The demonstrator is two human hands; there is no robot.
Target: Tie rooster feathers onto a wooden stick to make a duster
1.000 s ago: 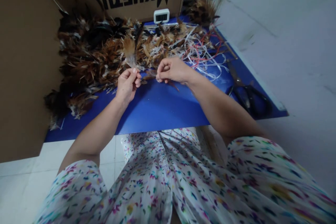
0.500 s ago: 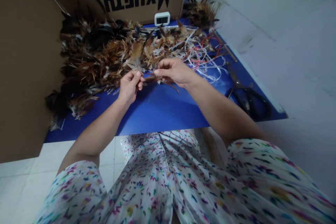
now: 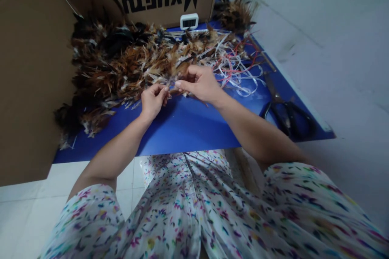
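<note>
The counter [image 3: 194,133] bore a feather pile [image 3: 121,64]. Before it, fingers of the left hand [image 3: 152,101] pinched a blurred feather [image 3: 181,68] between the hands; whether the right hand [image 3: 203,84] gripped too, I couldn't tell. Likely light, soft, easily bent, it suited holding by the quill.

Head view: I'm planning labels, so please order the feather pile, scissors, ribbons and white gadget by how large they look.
1. Feather pile
2. Ribbons and scissors: too alike to rank, with the scissors nearer the camera
3. White gadget
</note>
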